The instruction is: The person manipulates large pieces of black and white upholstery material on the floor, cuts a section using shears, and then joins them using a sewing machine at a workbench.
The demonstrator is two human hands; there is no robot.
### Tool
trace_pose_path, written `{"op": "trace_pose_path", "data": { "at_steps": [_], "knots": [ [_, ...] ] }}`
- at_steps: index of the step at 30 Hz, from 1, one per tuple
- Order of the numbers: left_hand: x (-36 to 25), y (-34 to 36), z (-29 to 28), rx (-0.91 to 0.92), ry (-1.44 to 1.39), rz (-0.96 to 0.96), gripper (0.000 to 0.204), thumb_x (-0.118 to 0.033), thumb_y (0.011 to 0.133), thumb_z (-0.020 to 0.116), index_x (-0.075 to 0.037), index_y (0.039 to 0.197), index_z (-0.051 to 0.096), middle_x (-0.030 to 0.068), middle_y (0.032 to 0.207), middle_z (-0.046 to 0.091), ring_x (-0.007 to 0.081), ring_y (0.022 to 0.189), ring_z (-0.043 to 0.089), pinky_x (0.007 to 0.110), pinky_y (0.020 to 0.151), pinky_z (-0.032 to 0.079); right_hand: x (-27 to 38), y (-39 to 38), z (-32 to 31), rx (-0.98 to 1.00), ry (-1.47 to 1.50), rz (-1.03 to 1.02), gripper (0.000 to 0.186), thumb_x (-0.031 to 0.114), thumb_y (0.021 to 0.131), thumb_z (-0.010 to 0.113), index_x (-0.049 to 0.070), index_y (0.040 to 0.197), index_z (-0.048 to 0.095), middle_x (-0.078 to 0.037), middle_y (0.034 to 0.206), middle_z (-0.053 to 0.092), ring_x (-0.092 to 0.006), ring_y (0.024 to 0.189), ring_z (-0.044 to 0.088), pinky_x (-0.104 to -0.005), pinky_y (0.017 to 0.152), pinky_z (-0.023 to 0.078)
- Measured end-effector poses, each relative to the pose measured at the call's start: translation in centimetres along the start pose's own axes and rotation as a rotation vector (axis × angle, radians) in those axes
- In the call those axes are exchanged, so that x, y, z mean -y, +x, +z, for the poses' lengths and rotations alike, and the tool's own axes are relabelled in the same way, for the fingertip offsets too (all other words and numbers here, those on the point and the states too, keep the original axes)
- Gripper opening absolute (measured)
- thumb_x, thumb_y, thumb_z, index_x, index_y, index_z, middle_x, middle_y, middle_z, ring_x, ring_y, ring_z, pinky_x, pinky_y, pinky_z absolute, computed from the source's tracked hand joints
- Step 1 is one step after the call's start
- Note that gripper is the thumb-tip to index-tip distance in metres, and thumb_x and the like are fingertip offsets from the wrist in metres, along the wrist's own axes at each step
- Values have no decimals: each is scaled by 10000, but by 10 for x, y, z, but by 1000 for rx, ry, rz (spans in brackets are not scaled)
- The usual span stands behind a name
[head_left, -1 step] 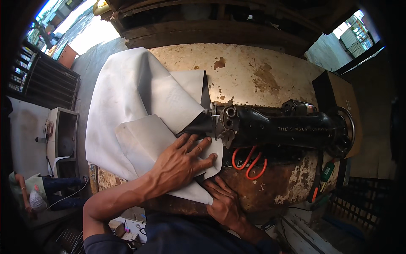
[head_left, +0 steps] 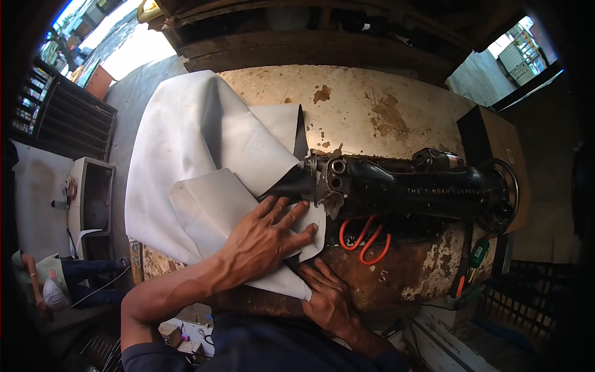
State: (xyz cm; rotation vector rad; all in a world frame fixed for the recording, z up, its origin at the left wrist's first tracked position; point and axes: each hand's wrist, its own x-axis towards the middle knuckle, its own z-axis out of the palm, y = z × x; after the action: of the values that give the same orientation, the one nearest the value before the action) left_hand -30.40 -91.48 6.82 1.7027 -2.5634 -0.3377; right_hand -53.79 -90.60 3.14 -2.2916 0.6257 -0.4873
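A large off-white sheet [head_left: 170, 142], leather- or vinyl-like with a dark underside, lies folded over the left side of the table. Its near edge runs under the head of a black sewing machine [head_left: 409, 186]. Flat on the sheet, just left of the needle area, rests my left hand [head_left: 266, 232] with its fingers spread. Closer to me, my right hand [head_left: 328, 294] is closed on the sheet's near corner, its fingers partly hidden by the material. The needle and presser foot are mostly hidden by the machine's head.
The worn table [head_left: 347, 108] has brown stains and peeling patches. Orange-handled scissors [head_left: 365, 239] lie in front of the machine. A green-handled tool [head_left: 479, 251] sits at the right edge, near a cardboard box [head_left: 505, 149]. At far left, another person [head_left: 56, 285] is bent over.
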Motion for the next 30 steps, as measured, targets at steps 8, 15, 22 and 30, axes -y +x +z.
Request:
{"op": "trace_pose_path", "data": {
  "at_steps": [8, 15, 22, 30],
  "knots": [
    [8, 6, -2, -40, 8, -17, 400, -246, 1008, 479, -225, 1384, 617, 223, 1536, 506, 414, 1362, 537, 496, 1207, 336, -5, 11, -2, -2, 28, 13, 508, -11, 712, 760, -8, 1218, 716, -195, 1219, 727, -353, 1222, 672, -544, 1145, 457],
    [11, 9, -1, -42, 7, -33, 404, -245, 1015, 478, -239, 1396, 613, 216, 1543, 505, 418, 1318, 577, 501, 1193, 353, -12, 10, 3, 0, 30, 42, 496, -29, 748, 762, 16, 1240, 711, -215, 1214, 724, -384, 1203, 678, -561, 1143, 450],
    [27, 16, -1, -85, -49, 24, 428, -230, 1001, 499, -212, 1414, 609, 193, 1461, 576, 377, 1292, 600, 457, 1153, 395, -11, 15, 3, -17, 55, 54, 482, -31, 781, 758, 33, 1256, 707, -220, 1252, 708, -382, 1227, 665, -577, 1148, 439],
    [29, 26, 0, -111, -11, -120, 520, -240, 930, 593, 17, 1382, 566, 136, 1141, 628, 286, 1073, 627, 393, 946, 476, -10, 16, 6, -4, 19, 22, 525, -41, 768, 739, 37, 1285, 692, -226, 1370, 659, -373, 1308, 619, -578, 1158, 430]
  ]
}}
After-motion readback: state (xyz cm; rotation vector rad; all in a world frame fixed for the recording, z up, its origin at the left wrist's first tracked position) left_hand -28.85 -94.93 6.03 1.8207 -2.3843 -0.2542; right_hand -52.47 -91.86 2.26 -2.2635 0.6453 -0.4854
